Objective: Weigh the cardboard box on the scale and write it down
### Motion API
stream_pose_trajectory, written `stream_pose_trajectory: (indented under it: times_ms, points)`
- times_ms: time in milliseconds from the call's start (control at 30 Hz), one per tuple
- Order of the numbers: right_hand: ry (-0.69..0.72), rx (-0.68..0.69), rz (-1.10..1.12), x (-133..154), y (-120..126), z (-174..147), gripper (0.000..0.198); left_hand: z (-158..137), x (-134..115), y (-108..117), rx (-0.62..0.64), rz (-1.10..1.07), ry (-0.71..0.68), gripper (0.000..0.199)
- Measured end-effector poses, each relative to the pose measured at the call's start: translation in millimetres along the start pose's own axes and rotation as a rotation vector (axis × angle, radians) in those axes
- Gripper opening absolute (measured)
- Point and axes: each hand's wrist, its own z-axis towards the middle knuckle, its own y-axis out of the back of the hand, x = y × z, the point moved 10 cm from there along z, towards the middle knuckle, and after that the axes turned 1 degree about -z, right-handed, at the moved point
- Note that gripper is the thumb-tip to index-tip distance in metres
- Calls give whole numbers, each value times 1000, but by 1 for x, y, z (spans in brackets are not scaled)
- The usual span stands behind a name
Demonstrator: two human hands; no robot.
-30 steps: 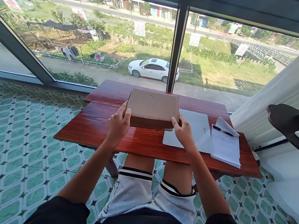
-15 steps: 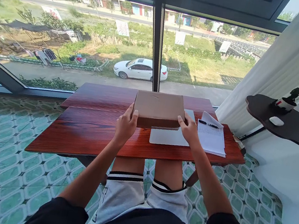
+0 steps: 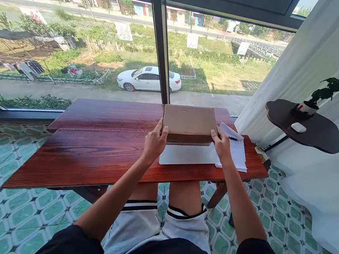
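Observation:
A closed brown cardboard box (image 3: 189, 122) is held between my two hands, above the table. My left hand (image 3: 155, 141) grips its left end, thumb on the near side. At the right end, my right hand (image 3: 221, 145) holds it the same way, with the thumb on the near corner. Partly hidden beneath the box is a flat silver-grey laptop (image 3: 184, 156) lying on the table. Just right of my right hand are sheets of written paper (image 3: 240, 155) with a black pen (image 3: 234, 138) on them.
The reddish-brown wooden table (image 3: 87, 152) stands before a large window. On the right, a small dark side table (image 3: 317, 134) carries a potted plant (image 3: 308, 108) and a white case-like object (image 3: 298, 127). A white curtain (image 3: 273, 70) hangs behind it.
The view has turned, so the window and table sit further left. Both hands still hold the box, which has shifted right over the table, closer to the papers.

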Motion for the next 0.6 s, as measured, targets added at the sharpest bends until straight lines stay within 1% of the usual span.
stream_pose_trajectory:
  times_ms: [100, 267, 433, 600]
  points:
    - [-34, -10, 28, -10, 6, 2, 55, 2, -2, -11, 29, 12, 15, 66]
    - [-41, -26, -10, -19, 13, 4, 54, 3, -2, -24, 68, 32, 40, 66]
    - [-67, -53, -93, -22, 18, 3, 51, 1, -3, -29, 94, 23, 46, 67]
    - [-105, -64, -112, -26, 20, 3, 53, 1, -2, -32, 113, 38, 54, 68]
